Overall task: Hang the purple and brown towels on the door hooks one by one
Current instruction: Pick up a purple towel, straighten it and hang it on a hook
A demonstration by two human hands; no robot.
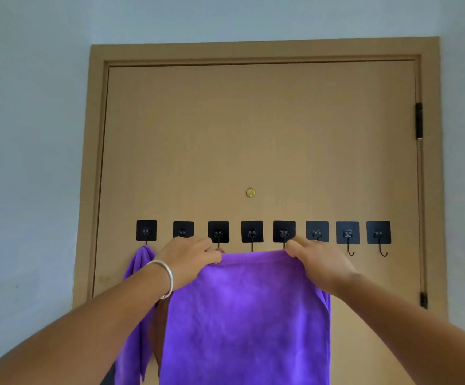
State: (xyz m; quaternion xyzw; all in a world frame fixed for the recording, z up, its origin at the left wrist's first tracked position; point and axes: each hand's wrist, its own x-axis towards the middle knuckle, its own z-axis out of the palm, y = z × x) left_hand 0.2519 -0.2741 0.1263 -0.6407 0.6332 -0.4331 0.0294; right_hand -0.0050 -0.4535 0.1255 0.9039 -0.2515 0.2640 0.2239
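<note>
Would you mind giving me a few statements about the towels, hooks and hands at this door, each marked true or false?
1. Both hands hold the top edge of a spread purple towel. True: the left hand and the right hand pinch its upper corners.
2. A second purple towel hangs from the leftmost hook. True.
3. The two hooks at the far right carry brown towels. False: the far right hook and its neighbour are bare.
4. The left wrist wears a silver bracelet. True.
5. The door has four hooks. False: eight black hooks run in one row.
6. No brown towel is in view. False: a brown towel shows behind the left forearm.
</note>
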